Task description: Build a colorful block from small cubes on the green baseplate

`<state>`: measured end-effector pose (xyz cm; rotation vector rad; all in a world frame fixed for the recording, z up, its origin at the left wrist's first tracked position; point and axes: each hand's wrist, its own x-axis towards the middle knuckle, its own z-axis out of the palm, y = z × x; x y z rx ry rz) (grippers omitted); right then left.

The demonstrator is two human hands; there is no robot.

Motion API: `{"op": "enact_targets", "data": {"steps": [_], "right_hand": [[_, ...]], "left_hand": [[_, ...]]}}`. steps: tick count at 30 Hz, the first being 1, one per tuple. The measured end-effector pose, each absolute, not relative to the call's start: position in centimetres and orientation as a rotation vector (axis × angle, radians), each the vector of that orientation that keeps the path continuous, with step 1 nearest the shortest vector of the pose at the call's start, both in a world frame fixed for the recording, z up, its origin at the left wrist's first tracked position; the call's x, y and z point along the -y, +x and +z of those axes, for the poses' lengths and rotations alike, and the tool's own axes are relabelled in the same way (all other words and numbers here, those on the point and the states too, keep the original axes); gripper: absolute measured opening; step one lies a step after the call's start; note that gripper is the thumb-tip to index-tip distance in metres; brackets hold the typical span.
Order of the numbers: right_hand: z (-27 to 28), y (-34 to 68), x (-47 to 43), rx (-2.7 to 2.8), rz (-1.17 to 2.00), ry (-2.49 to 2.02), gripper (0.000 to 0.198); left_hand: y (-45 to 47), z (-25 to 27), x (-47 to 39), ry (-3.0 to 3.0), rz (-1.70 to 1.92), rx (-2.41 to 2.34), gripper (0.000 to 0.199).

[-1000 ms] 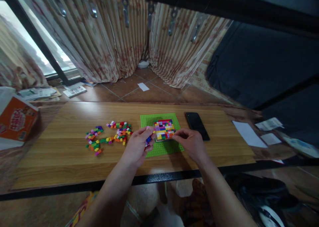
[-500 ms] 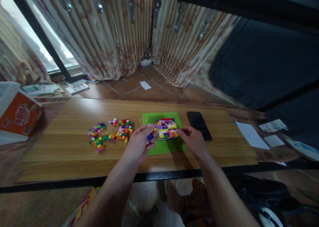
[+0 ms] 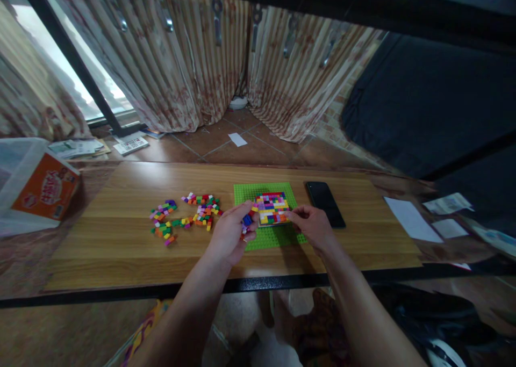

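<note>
Brickwork (image 3: 273, 209) on the green baseplate (image 3: 266, 242) lies between my left hand (image 3: 233, 228), curled around loose bricks (image 3: 247, 220), and my right hand (image 3: 315, 227). The latter's fingertips bunch at the brickwork's near right corner; whether they pinch a piece, I cannot tell.

Ahead of you, striped curtains (image 3: 189, 71) hang to the tiled floor (image 3: 262, 148). Beyond your wooden desk (image 3: 121, 259), a bright window (image 3: 42, 40) stands at left.
</note>
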<state>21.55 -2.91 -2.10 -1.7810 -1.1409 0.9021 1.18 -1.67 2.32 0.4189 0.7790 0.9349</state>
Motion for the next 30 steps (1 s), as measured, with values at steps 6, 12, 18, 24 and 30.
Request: {"op": "enact_targets", "data": {"steps": [6,12,18,24,30], "right_hand": [[-0.6,20.9,3.2,1.240,0.611,-1.827,0.033],[1.7,16.9,4.1,1.228,0.798,-1.411,0.023],[1.7,15.5,4.4,1.396,0.931,-1.263,0.021],[2.1,15.2,4.7,1.167,1.201,-1.112,0.018],[1.7,14.6,4.5,0.845,1.299,-1.041,0.012]], "left_hand": [[1.5,2.1,1.9,0.439,0.921,-0.781,0.032],[1.9,1.9,2.2,0.518,0.927,-0.785,0.032],[2.0,2.2,2.5,0.584,0.891,-0.747,0.035],[1.7,2.5,2.5,0.579,0.882,-0.715,0.035],[1.7,2.8,2.7,0.579,0.861,-0.666,0.035]]}}
